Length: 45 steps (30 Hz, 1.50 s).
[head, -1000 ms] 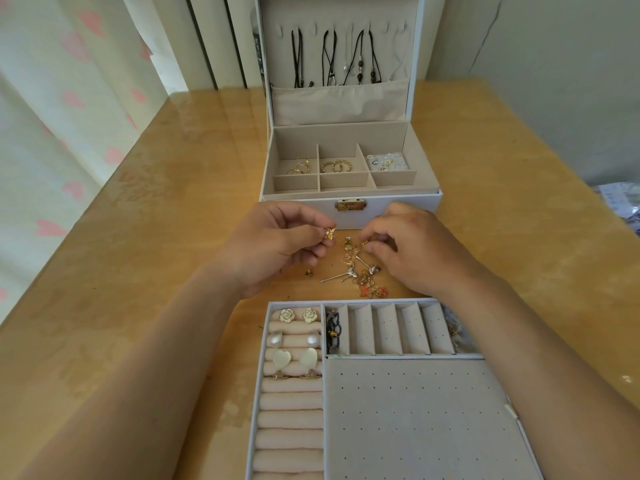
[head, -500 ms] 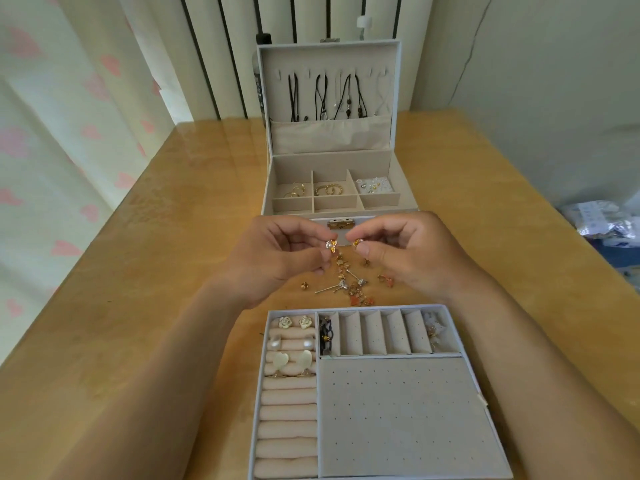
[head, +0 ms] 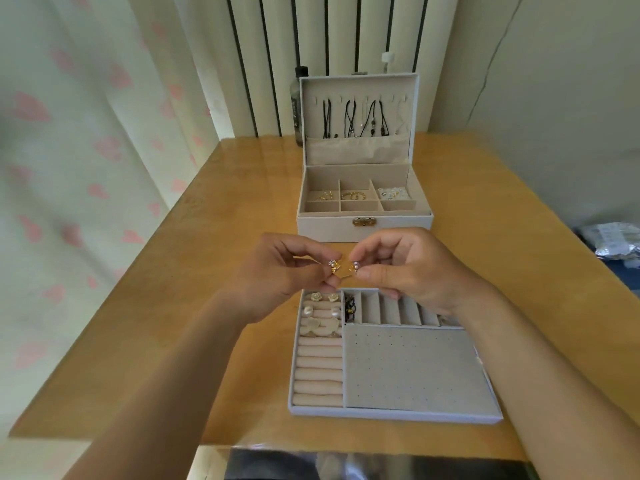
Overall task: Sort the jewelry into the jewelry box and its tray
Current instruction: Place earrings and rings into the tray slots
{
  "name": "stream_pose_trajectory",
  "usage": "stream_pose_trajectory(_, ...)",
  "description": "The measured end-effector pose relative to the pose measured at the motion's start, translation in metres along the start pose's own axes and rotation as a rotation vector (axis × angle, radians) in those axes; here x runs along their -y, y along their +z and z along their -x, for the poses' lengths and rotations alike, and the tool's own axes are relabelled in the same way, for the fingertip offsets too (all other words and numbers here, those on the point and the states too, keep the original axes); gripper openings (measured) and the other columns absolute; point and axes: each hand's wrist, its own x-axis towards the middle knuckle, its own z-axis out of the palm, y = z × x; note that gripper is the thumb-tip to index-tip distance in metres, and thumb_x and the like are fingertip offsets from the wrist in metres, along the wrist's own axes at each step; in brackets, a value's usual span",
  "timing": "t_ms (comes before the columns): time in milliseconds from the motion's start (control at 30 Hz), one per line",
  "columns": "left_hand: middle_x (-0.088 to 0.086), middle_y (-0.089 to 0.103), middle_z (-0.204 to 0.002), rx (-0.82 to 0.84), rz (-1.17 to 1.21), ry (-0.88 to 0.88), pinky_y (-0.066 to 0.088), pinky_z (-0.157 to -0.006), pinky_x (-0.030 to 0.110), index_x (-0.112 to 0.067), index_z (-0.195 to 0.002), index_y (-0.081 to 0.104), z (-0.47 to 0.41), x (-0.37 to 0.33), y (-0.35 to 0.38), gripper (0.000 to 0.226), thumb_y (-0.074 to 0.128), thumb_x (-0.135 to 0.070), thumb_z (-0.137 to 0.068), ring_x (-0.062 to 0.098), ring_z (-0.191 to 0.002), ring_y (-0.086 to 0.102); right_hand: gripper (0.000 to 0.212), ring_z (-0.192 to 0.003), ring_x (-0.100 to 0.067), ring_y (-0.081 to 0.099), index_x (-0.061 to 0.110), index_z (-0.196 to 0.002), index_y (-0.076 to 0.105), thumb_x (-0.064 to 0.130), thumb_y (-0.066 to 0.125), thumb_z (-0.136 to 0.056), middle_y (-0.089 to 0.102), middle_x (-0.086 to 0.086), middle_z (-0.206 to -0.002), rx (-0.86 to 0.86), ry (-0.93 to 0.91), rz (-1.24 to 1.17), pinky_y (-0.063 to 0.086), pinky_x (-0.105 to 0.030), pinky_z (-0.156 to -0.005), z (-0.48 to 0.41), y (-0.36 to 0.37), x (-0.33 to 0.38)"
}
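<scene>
My left hand (head: 280, 271) pinches a small gold earring (head: 334, 274) with a pearl tip. My right hand (head: 408, 268) pinches a matching gold earring (head: 355, 276) right beside it. Both are held up above the far edge of the white tray (head: 391, 412), which holds flower, pearl and heart earrings (head: 320, 315) in its left ring rolls and a dark piece in a slot. The open white jewelry box (head: 363, 225) stands behind, with gold rings and pearl pieces in its back compartments and black cords hanging in the lid. My hands hide the loose jewelry pile on the table.
The wooden table (head: 207, 271) has its front edge just below the tray. A dark bottle (head: 298, 109) stands behind the box on the left. Curtains hang at the left, a wall at the right, and plastic packets (head: 609, 242) lie off the table's right side.
Both hands have risen from the loose pile on the table, each with an earring, and brought the two together. The camera has tilted up, showing more of the room.
</scene>
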Motion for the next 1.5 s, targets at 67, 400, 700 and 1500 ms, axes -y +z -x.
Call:
stream_pose_trajectory(67,0.025,0.074,-0.088,0.015,0.0,0.001,0.062,-0.076,0.038,0.001,-0.096,0.077,0.013,0.001,-0.001,0.023,0.066,0.016,-0.083,0.03,-0.077,0.073,0.02,-0.054,-0.024,0.044,0.012,-0.092,0.074,-0.007,0.071,-0.084,0.065,-0.012,-0.074,-0.002,0.003,0.002,0.04,-0.026,-0.043,0.005,0.01,0.001)
stream_pose_trajectory(400,0.022,0.075,-0.097,-0.005,0.013,0.001,0.06,-0.078,0.032,0.005,-0.102,0.073,0.063,0.007,-0.001,0.026,0.074,0.011,-0.077,0.027,-0.085,0.073,0.02,-0.059,-0.009,0.058,0.006,-0.094,0.07,-0.003,0.078,-0.077,0.067,-0.007,-0.076,-0.01,0.026,0.058,0.044,-0.024,-0.045,0.026,0.048,-0.005)
stream_pose_trajectory(700,0.008,0.073,-0.087,-0.056,-0.173,-0.026,0.059,-0.078,0.028,-0.005,-0.097,0.071,0.074,0.02,-0.004,0.028,0.073,0.016,-0.079,0.018,-0.08,0.068,0.018,-0.07,-0.009,0.059,0.004,-0.084,0.067,-0.001,0.082,-0.076,0.067,-0.015,-0.081,-0.086,-0.007,0.334,0.052,-0.023,-0.067,0.038,0.061,-0.014)
stream_pose_trajectory(1500,-0.011,0.075,-0.093,-0.016,-0.707,0.173,0.048,-0.066,0.014,-0.019,-0.093,0.081,0.084,0.034,-0.017,0.019,0.076,-0.004,-0.083,0.004,-0.085,0.067,0.02,-0.069,-0.006,0.057,0.024,-0.078,0.062,0.031,0.08,-0.08,0.063,0.007,-0.071,-0.142,0.06,0.835,0.05,-0.028,-0.065,0.047,0.08,-0.018)
